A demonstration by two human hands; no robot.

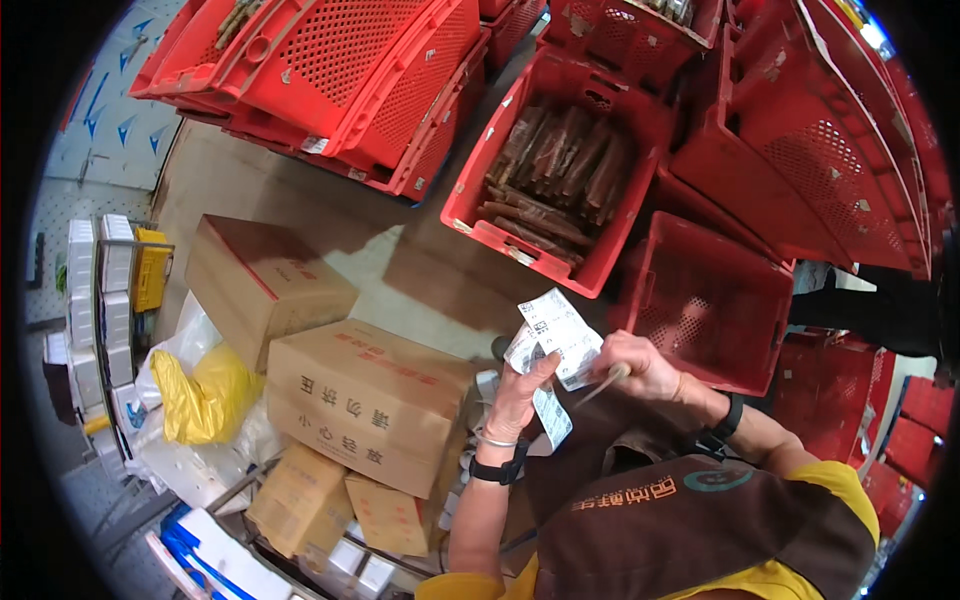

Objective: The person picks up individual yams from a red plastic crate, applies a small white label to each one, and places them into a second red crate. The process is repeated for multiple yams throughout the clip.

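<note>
So we're looking down at two bare hands and a bunch of white printed labels [562,335], right in the middle, on the near side of the packed crate. Our left hand [520,393] is pinching the labels between thumb and fingers, with one strip dangling below toward us. Our right hand [645,368] is just to the right, fingers curled around a thin stick [619,371] with a pale, rounded end. It's right up by the labels' edge, but we honestly can't tell if it's touching them. Both wrists have a dark band [499,464] on.

Far side of the hands there's a red packed crate [548,263] full of long brown wrapped pieces [565,160], some lined up lengthwise, some lying crosswise at the near end. Another red crate [700,365] sits lower, to the right of it. More crates [345,75] are stacked far left, with others far right. Over on our left we've got a big cardboard box [365,395] next to a second carton [265,285], and a crumpled yellow bag [205,395] beside them.
</note>
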